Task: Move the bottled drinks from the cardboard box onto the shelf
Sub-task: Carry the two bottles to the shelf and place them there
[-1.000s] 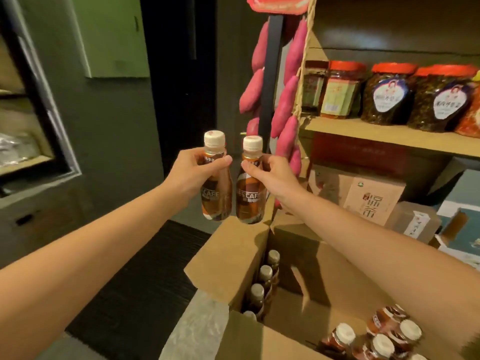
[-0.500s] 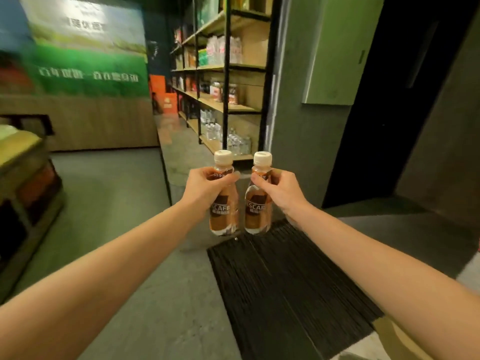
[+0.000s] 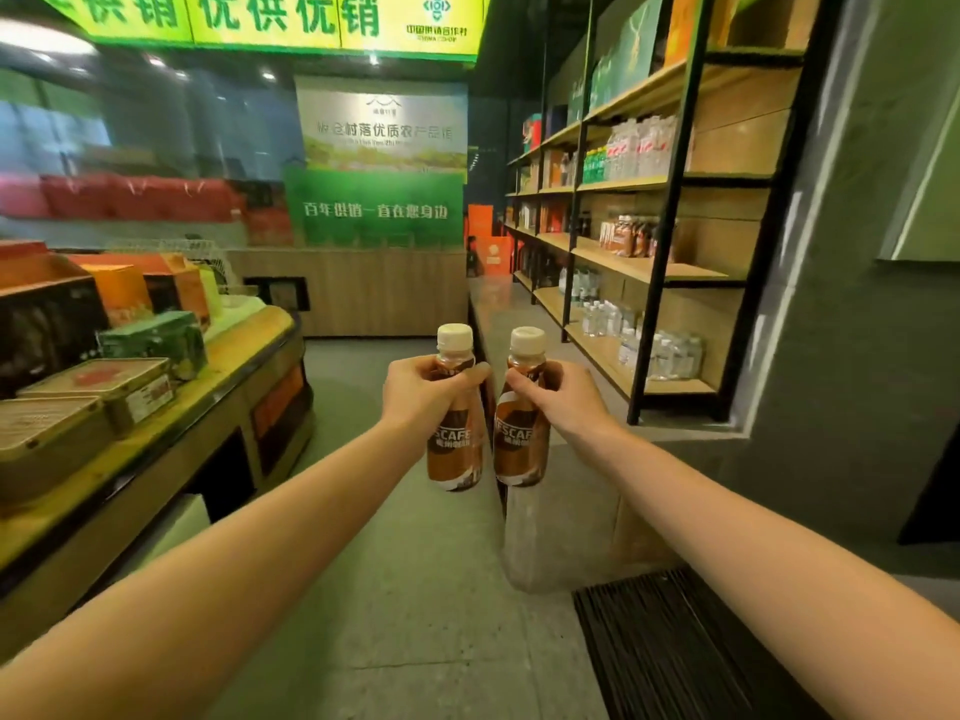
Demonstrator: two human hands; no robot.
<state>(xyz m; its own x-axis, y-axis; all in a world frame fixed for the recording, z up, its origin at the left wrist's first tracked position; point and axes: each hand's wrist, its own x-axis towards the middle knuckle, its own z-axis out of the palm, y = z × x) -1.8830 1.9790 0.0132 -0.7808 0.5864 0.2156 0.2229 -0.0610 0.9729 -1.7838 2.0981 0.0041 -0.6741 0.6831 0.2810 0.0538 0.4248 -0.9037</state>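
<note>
At far left we now see a display counter (image 3: 156,423) stacked with tins and boxes; half a second ago only its corner showed. The green banner (image 3: 374,210), then at the upper left, now hangs straight ahead and reads "百年供销一直在您身边". Above it a yellow-green sign (image 3: 260,18) reads "优供优销".

In the middle, our left hand (image 3: 415,389) is wrapped round the neck of a brown coffee bottle (image 3: 454,454), as before. Its label shows "SCAFE", and the white cap stands upright. Just beside it, our right hand (image 3: 563,400) grips a second bottle (image 3: 519,452) the same way; its label reads "FSCAFE". The two bottles hang close together in the air, above the floor.

The shelf (image 3: 649,270) has swung to our right and closer, with similar brown bottles (image 3: 626,236) on one level and water bottles (image 3: 660,350) lower down. A black mat (image 3: 675,646) lies at lower right.
</note>
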